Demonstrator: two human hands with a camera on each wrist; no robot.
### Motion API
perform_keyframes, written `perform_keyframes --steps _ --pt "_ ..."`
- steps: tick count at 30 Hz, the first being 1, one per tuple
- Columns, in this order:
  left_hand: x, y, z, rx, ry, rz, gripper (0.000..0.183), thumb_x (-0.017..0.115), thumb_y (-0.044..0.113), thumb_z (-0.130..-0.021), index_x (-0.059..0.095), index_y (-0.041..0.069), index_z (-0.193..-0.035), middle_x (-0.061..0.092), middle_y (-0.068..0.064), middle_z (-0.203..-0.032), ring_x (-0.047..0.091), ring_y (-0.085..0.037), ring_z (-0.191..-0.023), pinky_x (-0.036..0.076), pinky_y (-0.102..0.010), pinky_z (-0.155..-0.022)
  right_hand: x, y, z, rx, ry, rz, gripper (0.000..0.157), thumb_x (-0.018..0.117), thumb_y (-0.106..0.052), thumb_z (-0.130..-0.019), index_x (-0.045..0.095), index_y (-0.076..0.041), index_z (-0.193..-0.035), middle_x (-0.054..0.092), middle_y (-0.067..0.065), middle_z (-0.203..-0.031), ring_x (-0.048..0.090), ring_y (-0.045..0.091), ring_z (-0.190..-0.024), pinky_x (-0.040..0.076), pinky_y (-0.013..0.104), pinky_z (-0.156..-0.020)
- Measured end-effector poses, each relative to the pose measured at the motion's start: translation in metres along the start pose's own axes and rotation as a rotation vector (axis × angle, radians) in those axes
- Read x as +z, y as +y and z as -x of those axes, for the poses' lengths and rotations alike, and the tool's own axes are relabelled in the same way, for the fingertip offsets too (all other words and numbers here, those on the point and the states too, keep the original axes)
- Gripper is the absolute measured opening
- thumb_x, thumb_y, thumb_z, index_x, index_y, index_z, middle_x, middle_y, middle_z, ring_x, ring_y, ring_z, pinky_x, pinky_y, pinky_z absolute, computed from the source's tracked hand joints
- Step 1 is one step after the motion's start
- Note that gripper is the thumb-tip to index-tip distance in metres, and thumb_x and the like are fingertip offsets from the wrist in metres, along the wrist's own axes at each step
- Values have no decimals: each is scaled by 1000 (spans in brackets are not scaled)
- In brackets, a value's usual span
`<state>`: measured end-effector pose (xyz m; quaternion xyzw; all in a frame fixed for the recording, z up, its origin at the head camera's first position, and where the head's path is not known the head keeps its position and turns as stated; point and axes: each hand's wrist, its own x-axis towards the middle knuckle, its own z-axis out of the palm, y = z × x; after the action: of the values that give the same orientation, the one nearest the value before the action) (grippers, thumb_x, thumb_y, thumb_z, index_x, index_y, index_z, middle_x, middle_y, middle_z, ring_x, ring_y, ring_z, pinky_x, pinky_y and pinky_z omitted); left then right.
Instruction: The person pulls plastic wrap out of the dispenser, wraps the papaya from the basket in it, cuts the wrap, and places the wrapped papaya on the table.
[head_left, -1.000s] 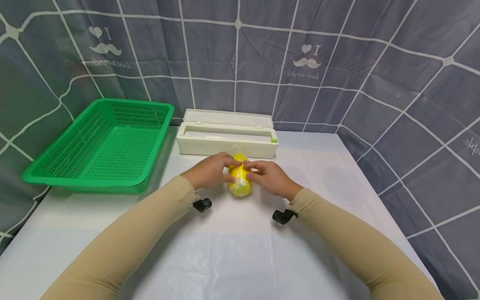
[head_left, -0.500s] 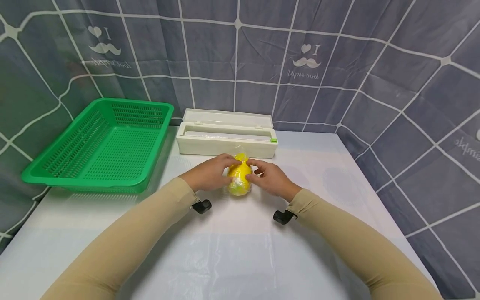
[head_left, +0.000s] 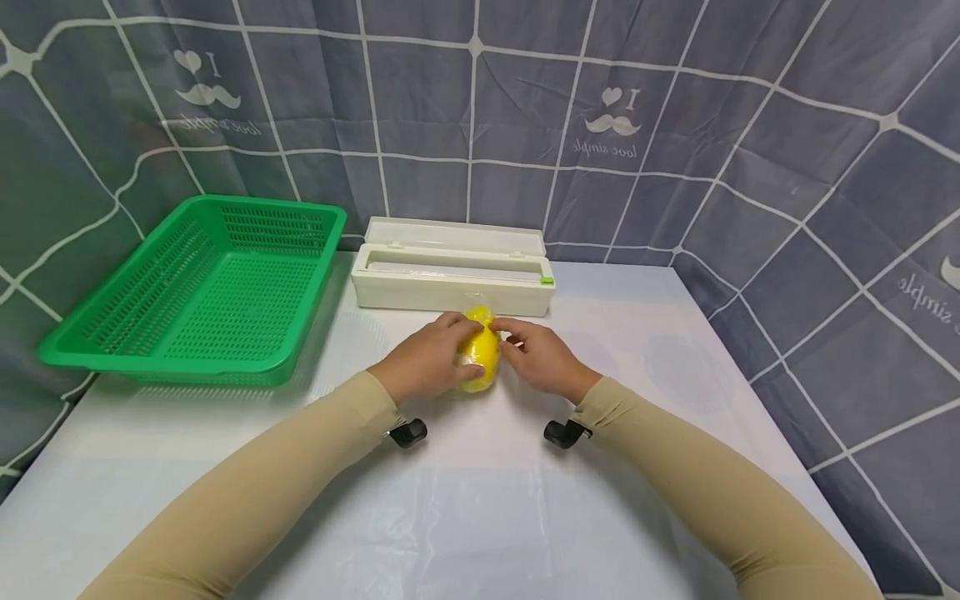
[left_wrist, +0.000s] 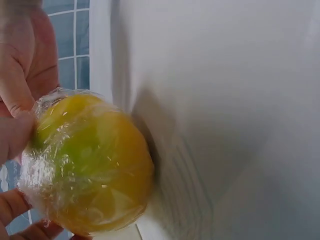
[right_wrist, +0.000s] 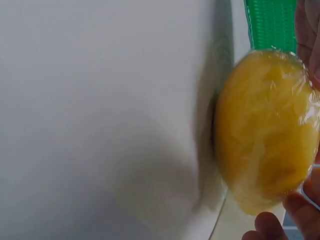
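A yellow fruit (head_left: 487,350) wrapped in shiny cling film is between both hands, close over the white table. Its far end narrows, and a green patch shows under the film in the left wrist view. My left hand (head_left: 427,357) grips its left side, thumb lying across the near part and fingers toward the far end. From the right, the curled fingers of my right hand (head_left: 546,357) hold it near the narrow end. In the right wrist view, fingertips (right_wrist: 267,225) are right at the fruit's tapered tip.
Behind the hands stands a white cling film dispenser (head_left: 450,296), lid raised, a roll inside and a green slider (head_left: 547,281) at its right. A green plastic basket (head_left: 300,333) sits at the left. Grey checked cloth (head_left: 420,100) hangs behind the table (head_left: 480,517).
My left hand has shifted slightly over the fruit, its thumb now across the front. The fruit has turned so the green patch no longer shows in the head view. My right hand has hardly moved.
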<state>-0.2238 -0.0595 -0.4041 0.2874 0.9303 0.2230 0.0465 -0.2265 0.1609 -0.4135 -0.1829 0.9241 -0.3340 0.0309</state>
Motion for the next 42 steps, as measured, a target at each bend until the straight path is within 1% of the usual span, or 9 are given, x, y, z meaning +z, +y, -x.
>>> perform_keyframes --steps 6,13,19,22,24,27,31,37,42 --pt "-1 0 -1 35 -34 9 64 70 29 -96 50 8 -153 46 -9 -155 57 -30 -132 50 -45 -113 -3 5 -7 -22 38 49 35 55 -9 -108 64 -7 -142 64 13 -144 66 31 -114 58 44 -98" --pt "-1 1 -1 111 -68 -25 66 66 16 -89 52 8 -153 47 -9 -159 56 -30 -137 47 -45 -117 -7 11 -14 -66 61 123 31 54 -3 -106 69 -4 -133 64 13 -140 59 31 -135 48 47 -116" --pt "5 2 -2 179 -26 -115 61 73 30 -94 56 10 -149 54 -8 -155 56 -31 -139 45 -45 -119 -13 14 -18 -83 65 171 25 62 -8 -105 71 -6 -128 66 12 -135 61 32 -131 50 47 -114" --pt "6 3 -2 185 -1 -144 59 76 33 -95 59 10 -146 56 -8 -152 58 -31 -136 47 -45 -118 -18 15 -18 -92 56 199 32 64 -12 -105 67 -9 -137 61 14 -141 56 35 -135 47 51 -116" --pt "5 4 -2 184 4 -142 56 76 29 -95 60 9 -145 58 -8 -150 59 -31 -134 48 -45 -117 -21 15 -17 -98 37 217 37 65 -14 -105 65 -11 -142 55 14 -149 49 37 -141 42 54 -119" --pt "4 3 -2 189 4 -119 53 73 21 -93 60 8 -142 59 -6 -146 59 -29 -131 49 -43 -115 -26 16 -17 -116 -1 247 35 63 -17 -106 68 -13 -141 51 14 -157 38 38 -150 33 57 -125" --pt "4 2 0 183 7 -103 52 71 18 -92 59 9 -142 59 -5 -146 59 -28 -129 50 -42 -112 -28 20 -18 -134 -34 254 30 60 -17 -107 73 -12 -134 62 11 -150 48 35 -145 37 55 -123" --pt "4 3 4 90 0 -96 58 78 28 -96 55 21 -149 51 -15 -154 62 -37 -127 55 -50 -106 -28 24 -14 -93 -39 200 28 60 -18 -107 75 -10 -130 74 10 -132 62 34 -131 46 54 -116" --pt "2 -2 6 95 -15 -70 55 77 13 -96 56 23 -146 57 -11 -148 64 -32 -126 56 -47 -106 -29 22 -5 -22 -54 128 29 66 -26 -105 75 -13 -129 74 9 -130 64 34 -130 47 55 -114"
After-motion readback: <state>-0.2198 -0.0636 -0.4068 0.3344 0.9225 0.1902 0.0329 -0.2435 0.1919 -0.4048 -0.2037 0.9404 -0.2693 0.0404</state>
